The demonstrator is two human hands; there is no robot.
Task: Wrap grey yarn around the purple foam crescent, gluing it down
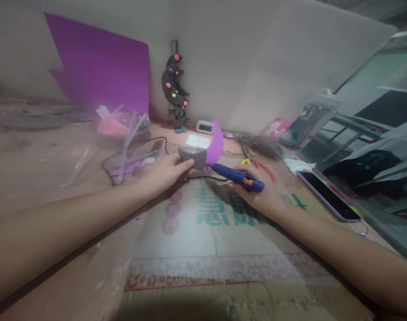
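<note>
My left hand (166,171) grips a grey wrapped crescent piece (193,157) whose far end is bare purple (215,145). My right hand (257,191) is closed round a blue glue gun (238,177) with an orange trigger. The gun's nozzle points left and sits close to the grey part of the crescent. Both hands hover over a flattened cardboard sheet (210,232) with green print. The gun's black cord trails left across the table.
A purple sheet (99,67) leans on the back wall beside a hanging moon ornament (175,84). Glue sticks and a pink bag (123,129) lie at the left. A small clock (205,127), orange-handled pliers (265,169), grey yarn (260,145) and a phone (328,196) lie to the right.
</note>
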